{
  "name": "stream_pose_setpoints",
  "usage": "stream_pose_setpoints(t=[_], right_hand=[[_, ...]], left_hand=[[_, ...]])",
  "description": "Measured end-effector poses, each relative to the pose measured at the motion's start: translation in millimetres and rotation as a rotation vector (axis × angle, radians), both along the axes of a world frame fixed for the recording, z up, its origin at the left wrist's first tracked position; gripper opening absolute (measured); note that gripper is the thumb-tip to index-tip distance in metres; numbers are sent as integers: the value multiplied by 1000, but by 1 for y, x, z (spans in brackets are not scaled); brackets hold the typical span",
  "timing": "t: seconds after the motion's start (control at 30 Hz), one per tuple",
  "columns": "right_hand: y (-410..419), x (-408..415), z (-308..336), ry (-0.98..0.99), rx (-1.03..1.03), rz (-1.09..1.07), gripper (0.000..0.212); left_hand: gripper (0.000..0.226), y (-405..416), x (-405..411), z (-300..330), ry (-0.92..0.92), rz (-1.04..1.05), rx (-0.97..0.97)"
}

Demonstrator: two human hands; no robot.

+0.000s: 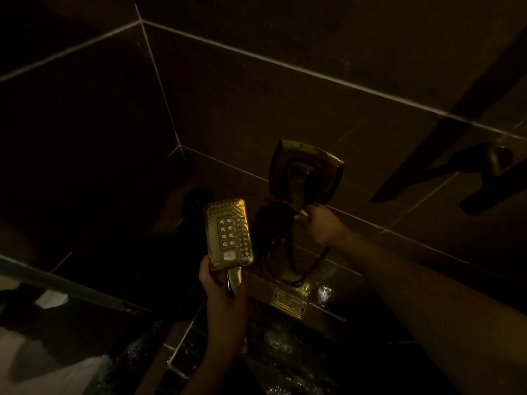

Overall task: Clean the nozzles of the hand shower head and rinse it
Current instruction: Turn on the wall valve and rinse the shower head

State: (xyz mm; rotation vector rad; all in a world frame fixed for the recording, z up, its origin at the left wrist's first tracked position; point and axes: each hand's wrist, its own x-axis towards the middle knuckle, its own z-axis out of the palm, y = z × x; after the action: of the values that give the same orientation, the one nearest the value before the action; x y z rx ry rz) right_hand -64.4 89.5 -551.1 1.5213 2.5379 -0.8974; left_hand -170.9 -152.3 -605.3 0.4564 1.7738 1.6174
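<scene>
Left hand (221, 283) raised in a closed grip; right hand (322, 223) reaches forward, fingers curled.

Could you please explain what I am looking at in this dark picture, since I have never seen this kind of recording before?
There is no machine here: a person wears a camera on the head, so you look forward and down at their own two bare hands. The place is a dimly lit, dark-tiled shower corner. The left hand grips the handle of a rectangular hand shower head, its nozzle face turned toward the camera. The right hand reaches to the lever of the wall mixer valve. Below, a hose loops near a floor drain on wet floor.
</scene>
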Motion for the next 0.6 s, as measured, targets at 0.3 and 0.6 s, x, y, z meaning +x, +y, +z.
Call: stream_pose_setpoints(t=[0.3,0.6], right_hand=[[9,-11,-13,-2,-45,-75,15],[-15,19,-26,-281,-198,-138,32]], left_hand=[[82,0,-7,7,-27,8,-5],[66,-2,-4,26,-188,-82,-145]])
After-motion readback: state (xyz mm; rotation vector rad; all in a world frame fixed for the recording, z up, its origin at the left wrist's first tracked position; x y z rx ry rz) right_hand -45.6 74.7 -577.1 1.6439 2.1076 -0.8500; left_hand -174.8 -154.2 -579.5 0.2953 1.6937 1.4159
